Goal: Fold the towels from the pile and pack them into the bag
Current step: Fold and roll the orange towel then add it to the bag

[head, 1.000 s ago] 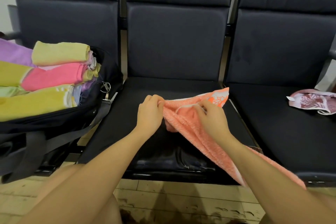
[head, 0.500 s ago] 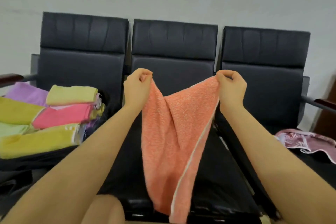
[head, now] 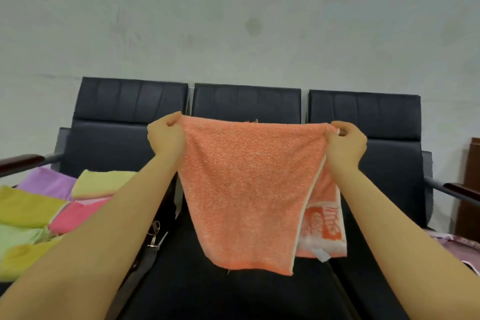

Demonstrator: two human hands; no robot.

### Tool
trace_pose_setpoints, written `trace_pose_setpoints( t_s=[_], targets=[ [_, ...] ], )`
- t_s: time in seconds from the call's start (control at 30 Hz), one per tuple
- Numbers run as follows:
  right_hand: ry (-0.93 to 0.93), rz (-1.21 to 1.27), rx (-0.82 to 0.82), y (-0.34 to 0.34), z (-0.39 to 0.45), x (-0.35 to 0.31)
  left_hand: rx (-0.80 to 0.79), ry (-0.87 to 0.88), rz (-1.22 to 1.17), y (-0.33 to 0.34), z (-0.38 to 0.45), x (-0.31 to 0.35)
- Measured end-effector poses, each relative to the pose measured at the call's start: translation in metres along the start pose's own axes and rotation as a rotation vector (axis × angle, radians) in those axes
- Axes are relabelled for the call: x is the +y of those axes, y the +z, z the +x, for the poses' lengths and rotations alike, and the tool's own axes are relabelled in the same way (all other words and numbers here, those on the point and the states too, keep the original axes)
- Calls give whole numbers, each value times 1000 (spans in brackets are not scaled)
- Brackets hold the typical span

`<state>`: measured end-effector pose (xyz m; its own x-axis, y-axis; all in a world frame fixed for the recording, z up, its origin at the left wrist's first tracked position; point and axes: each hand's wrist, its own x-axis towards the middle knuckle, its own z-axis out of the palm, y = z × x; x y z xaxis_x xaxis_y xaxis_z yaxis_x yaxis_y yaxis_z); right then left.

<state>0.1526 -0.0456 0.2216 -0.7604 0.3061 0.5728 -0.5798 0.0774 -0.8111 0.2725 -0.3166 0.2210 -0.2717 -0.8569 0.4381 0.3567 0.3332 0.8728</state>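
**Soft orange towel held up by its 2 top corners**

The row of 3 black padded seats fills the background. At 8 o'clock sits the open dark bag, already stacked with folded yellow, pink, purple and green towels. At centre, the orange terry-cloth towel hangs doubled in the air above the middle seat, its patterned end showing at 4 o'clock. The left hand pinches the top corner at 10 o'clock, fingers curled tight on the cloth; the right hand pinches the opposite corner at 2 o'clock. The towel looks light, limp and non-slippery; corners and hems seem the best holds, since it sags between grips.
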Motion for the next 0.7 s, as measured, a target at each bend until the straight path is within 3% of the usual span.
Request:
trace_pose_setpoints(
  t_s=[0.17,0.33,0.5,0.6,0.7],
  targets=[
    [27,-82,-13,5,-2,11,-128,-57,-113,-2,-9,-7],
    [187,49,-22,6,1,23,8,-175,-150,-8,-5,-24],
    [286,140,-131,4,2,31,28,-181,-72,-12,-3,-42],
    [195,29,-219,2,-1,33,-1,-93,106,-12,-7,-44],
    [59,-145,-174,1,-2,38,-91,86,436,-14,-10,-44]
  ],
)
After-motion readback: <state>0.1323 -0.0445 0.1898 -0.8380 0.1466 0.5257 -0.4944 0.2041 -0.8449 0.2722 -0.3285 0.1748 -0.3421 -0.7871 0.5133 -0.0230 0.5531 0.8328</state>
